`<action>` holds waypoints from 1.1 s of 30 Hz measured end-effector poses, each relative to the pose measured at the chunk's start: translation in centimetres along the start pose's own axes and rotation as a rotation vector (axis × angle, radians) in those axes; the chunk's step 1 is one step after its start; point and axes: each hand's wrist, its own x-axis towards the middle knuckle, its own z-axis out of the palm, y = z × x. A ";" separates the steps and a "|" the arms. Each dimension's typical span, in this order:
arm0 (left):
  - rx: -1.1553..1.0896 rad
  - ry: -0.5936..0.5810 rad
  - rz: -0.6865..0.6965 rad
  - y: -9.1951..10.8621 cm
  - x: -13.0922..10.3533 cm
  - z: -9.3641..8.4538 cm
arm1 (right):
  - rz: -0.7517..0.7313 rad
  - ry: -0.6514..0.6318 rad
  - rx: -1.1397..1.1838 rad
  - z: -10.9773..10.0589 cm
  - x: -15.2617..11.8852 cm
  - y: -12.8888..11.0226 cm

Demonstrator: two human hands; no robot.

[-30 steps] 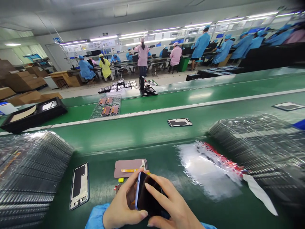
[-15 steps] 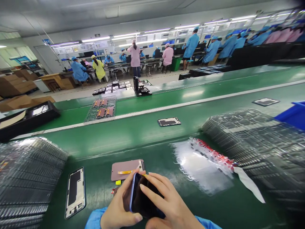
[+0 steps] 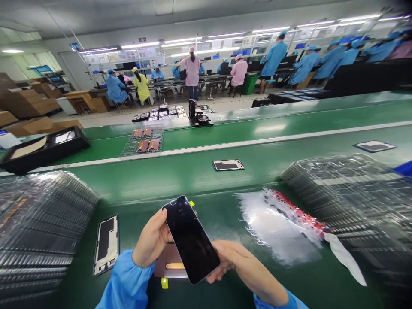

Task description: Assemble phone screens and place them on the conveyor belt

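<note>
A black-screened phone (image 3: pixel 192 240) is held tilted, its screen facing up. My left hand (image 3: pixel 152 238) grips its upper left edge, thumb near the top corner. At the lower right edge, my right hand (image 3: pixel 227 257) holds it with the fingers partly underneath. Beneath the phone lies a brownish screen part (image 3: pixel 162 262) with an orange flex strip, partly hidden. A yellow tab (image 3: pixel 165 283) shows just below that part. Left of my left hand, a phone frame (image 3: pixel 106 244) with a white and black inside lies on the green surface.
Stacks of clear trays (image 3: pixel 41 231) stand at the left and at the right (image 3: pixel 341 193). Clear films with red tabs (image 3: pixel 280 227) lie right of my hands. Another frame (image 3: pixel 228 165) rests on the green belt (image 3: pixel 180 174) ahead. People sit and stand at benches beyond.
The phone has been turned so its screen faces up in full view. My left hand has moved left and up; my right hand has shifted from over the screen to the lower edge.
</note>
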 end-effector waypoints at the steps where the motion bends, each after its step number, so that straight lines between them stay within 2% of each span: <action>1: 0.020 0.000 -0.005 0.2 0.2 0.0 | 0.020 -0.017 0.056 0.1 0.1 0.1; 5: 0.005 -0.013 0.009 0.3 0.3 0.6 | -0.039 0.020 0.071 0.4 0.3 0.6; 7: 0.001 -0.073 0.020 0.0 -0.1 0.9 | -0.084 0.072 0.058 0.4 0.4 0.7; 10: 0.174 -0.192 -0.022 -1.1 -1.1 1.0 | -0.142 0.179 0.057 0.0 0.5 1.0; 12: 0.335 -0.221 -0.057 -2.2 -1.8 0.8 | -0.174 0.233 0.068 -0.2 0.6 1.2; 17: 0.483 -0.110 -0.090 -4.2 -2.9 0.9 | -0.203 0.272 0.074 -0.1 0.6 1.5; 20: 0.558 -0.045 -0.029 -4.0 -3.1 1.7 | -0.186 0.279 0.072 0.1 0.5 1.3; 24: 0.553 -0.030 0.015 -3.4 -3.2 2.2 | -0.124 0.220 0.222 0.2 0.4 0.5; 26: 0.544 -0.037 0.005 -3.4 -3.2 2.1 | -0.114 0.183 0.240 0.2 0.4 0.1; 29: 0.519 -0.076 -0.043 -2.9 -3.0 1.5 | -0.131 0.184 0.137 0.0 0.7 -0.2; 31: 0.463 -0.136 -0.045 -2.2 -2.4 1.1 | -0.139 0.213 0.086 0.0 1.1 -0.2; 33: 0.347 -0.138 -0.029 -1.1 -1.2 0.7 | -0.120 0.212 0.064 0.0 1.6 0.2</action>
